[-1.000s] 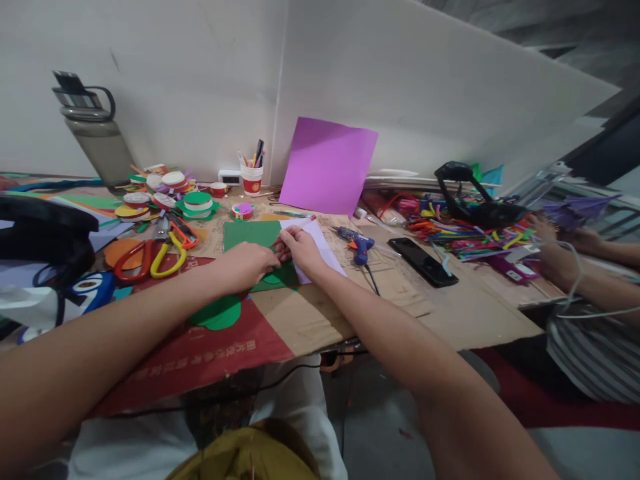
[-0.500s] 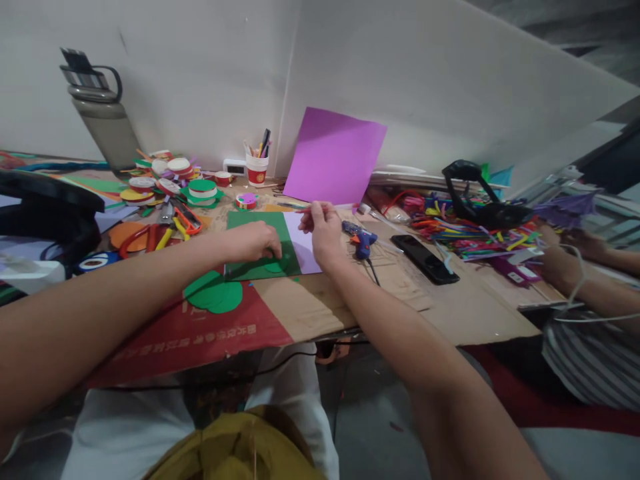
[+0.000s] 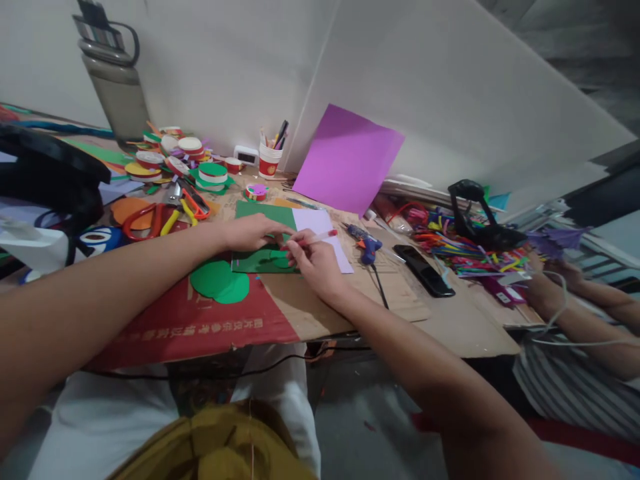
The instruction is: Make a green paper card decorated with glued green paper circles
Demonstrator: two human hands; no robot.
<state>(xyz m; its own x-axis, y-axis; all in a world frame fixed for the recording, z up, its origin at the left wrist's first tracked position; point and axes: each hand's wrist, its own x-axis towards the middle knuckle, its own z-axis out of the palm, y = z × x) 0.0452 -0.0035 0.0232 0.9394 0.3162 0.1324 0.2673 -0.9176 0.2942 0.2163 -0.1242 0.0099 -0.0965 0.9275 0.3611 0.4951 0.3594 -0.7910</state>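
My right hand (image 3: 320,263) is closed around a pen with a clear barrel and a red end (image 3: 332,233). The pen slants over the dark green paper (image 3: 270,212), its tip close to my left fingers and partly hidden. My left hand (image 3: 253,233) lies on that paper, palm down with fingers stretched out, holding nothing that I can see. A brighter green paper piece (image 3: 280,258) lies just below both hands on the sheet. Light purple paper (image 3: 340,250) borders the green on the right. Cut green paper circles (image 3: 220,281) overlap on the red cardboard near the front edge.
A blue glue gun (image 3: 369,248) and a black phone (image 3: 424,271) lie to the right. Scissors (image 3: 145,223), small paper hats (image 3: 213,175), a cup of pens (image 3: 270,160) and a bottle (image 3: 117,93) stand left and behind. Another person's hands (image 3: 545,287) are at far right.
My right hand has come down and left with the pen, from above the light purple paper onto the green paper beside my left hand. The camera view has tilted slightly.
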